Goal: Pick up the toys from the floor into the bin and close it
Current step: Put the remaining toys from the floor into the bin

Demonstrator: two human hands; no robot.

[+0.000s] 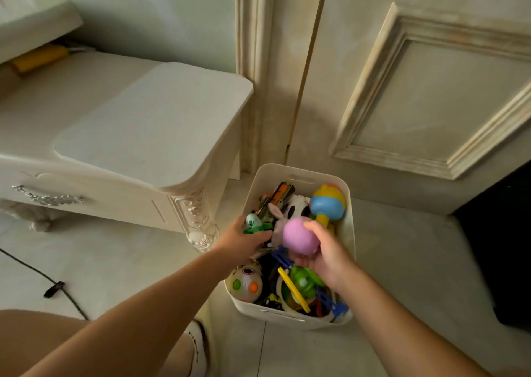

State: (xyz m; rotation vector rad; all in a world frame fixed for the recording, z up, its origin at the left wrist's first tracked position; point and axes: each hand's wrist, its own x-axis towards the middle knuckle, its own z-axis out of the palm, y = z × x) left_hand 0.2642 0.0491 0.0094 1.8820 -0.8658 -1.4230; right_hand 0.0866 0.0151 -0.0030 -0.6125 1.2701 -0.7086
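The white bin (349, 233) stands open on the pale floor (402, 261) at about 5 o'clock in the view, against the door (431, 89) and beside the carved cabinet (143, 147). It is crammed with toys. Over it, the right hand (324, 259) cups a pink ball (300, 237), fingers curled around it. At 9 o'clock of that ball, the left hand (244, 240) grips a green toy (254, 224). A blue-and-yellow rattle (327, 204) lies at the bin's far end, a dotted ball (244, 286) at its near corner.

To my left stands a cream carved bedside cabinet (149, 135) with a silver ornate drawer handle (47, 197). Ahead is a cream panelled door (416, 95). A thin black cable (43, 279) trails across the pale tiled floor (402, 276), and a yellow blurred object (37, 58) lies behind the cabinet.
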